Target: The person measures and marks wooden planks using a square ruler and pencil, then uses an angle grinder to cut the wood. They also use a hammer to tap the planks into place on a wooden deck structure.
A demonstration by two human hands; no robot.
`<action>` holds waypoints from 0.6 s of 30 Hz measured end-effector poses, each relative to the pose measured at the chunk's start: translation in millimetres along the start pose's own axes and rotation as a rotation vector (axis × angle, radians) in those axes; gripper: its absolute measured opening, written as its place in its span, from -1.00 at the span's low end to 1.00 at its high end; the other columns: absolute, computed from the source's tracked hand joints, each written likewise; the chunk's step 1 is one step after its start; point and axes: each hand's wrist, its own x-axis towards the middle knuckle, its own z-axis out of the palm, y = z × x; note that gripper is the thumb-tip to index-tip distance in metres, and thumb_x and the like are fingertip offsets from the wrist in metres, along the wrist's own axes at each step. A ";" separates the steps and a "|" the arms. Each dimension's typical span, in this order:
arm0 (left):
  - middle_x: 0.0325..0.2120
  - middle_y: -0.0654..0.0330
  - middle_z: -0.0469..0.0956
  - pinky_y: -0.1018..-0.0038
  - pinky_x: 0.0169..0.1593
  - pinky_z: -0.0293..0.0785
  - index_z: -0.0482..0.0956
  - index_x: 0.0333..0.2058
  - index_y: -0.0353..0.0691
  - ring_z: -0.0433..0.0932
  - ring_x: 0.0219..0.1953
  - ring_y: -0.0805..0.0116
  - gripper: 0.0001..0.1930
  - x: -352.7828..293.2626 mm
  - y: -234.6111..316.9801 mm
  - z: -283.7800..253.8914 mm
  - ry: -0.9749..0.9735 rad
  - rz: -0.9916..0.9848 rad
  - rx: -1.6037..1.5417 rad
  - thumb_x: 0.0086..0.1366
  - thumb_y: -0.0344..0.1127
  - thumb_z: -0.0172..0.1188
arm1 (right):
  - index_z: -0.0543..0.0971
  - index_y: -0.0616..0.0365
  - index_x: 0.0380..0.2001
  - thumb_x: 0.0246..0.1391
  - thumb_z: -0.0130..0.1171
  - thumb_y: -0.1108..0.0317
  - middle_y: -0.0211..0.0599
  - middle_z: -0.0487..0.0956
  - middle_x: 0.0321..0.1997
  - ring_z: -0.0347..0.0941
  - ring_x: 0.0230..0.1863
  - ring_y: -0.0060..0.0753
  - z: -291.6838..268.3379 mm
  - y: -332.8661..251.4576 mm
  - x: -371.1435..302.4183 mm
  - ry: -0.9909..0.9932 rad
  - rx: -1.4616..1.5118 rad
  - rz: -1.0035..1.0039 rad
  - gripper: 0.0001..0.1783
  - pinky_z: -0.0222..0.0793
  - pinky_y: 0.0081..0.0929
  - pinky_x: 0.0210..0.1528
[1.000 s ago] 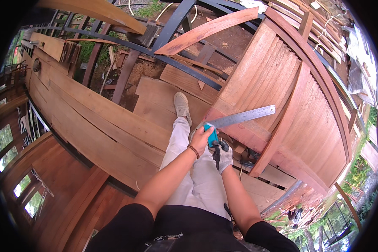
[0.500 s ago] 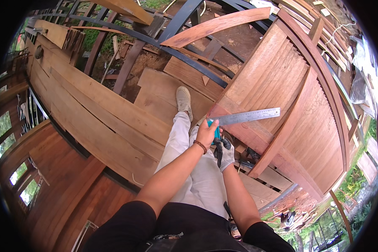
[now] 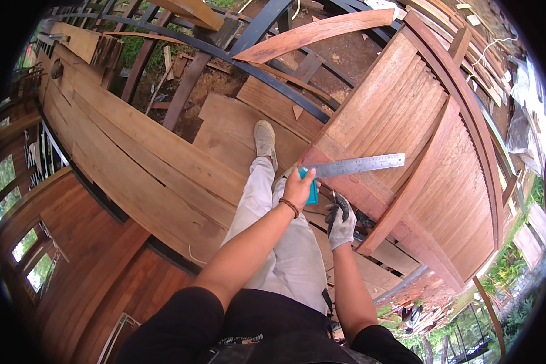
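Observation:
My bare left hand [image 3: 298,189], a beaded bracelet at its wrist, is closed around the teal handle [image 3: 312,191] of a try square. The square's steel ruler blade [image 3: 361,164] lies out to the right across the corner of a reddish wooden panel [image 3: 358,182]. My right hand [image 3: 341,223] wears a pale glove with black-coated fingers. It is just right of the handle, by the panel's near edge and apart from the square. Its fingers pinch a thin item with a pale tip [image 3: 333,193], mostly hidden by the glove.
A curved wooden strip [image 3: 415,167] crosses the panel, and a curved frame edges its far side. Long planks [image 3: 139,145] run along the left. Dark metal beams [image 3: 285,94] and a loose curved board [image 3: 315,39] stand ahead. My shoe [image 3: 264,138] rests on boards.
My right hand has moved away from the square's handle, to the right, with the pale tip now showing at its fingers. My left hand and the square have stayed nearly in place.

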 end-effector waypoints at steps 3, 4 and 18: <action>-0.41 0.18 0.54 0.43 -0.40 0.59 0.37 -0.16 -0.24 0.58 -0.45 0.40 -0.79 0.5 -2.0 -1.9 -0.008 -0.002 -0.008 0.38 -0.25 0.12 | 0.49 0.16 0.09 0.15 -0.15 0.53 -0.24 0.63 -0.30 0.50 -0.41 -0.47 -9.3 -31.1 9.2 -0.039 -0.035 -0.081 -0.55 0.45 -0.50 -0.31; -0.41 0.18 0.54 0.43 -0.39 0.59 0.37 -0.16 -0.23 0.59 -0.44 0.40 -0.80 0.5 -1.0 -1.4 -0.016 -0.001 -0.015 0.39 -0.26 0.12 | 0.49 0.16 0.10 0.13 -0.16 0.57 -0.23 0.62 -0.22 0.50 -0.36 -0.45 -12.6 -29.5 14.5 -0.050 -0.065 -0.151 -0.53 0.45 -0.50 -0.26; -0.37 0.18 0.55 0.43 -0.36 0.60 0.39 -0.14 -0.23 0.59 -0.41 0.42 -0.81 -0.3 -3.2 -5.5 -0.050 0.008 -0.062 0.38 -0.27 0.12 | 0.53 0.14 0.01 -0.04 -0.03 0.64 -0.05 0.59 -0.06 0.54 -0.06 0.00 -8.5 -40.9 44.9 -0.118 -0.264 -0.406 -0.51 0.45 -0.24 0.00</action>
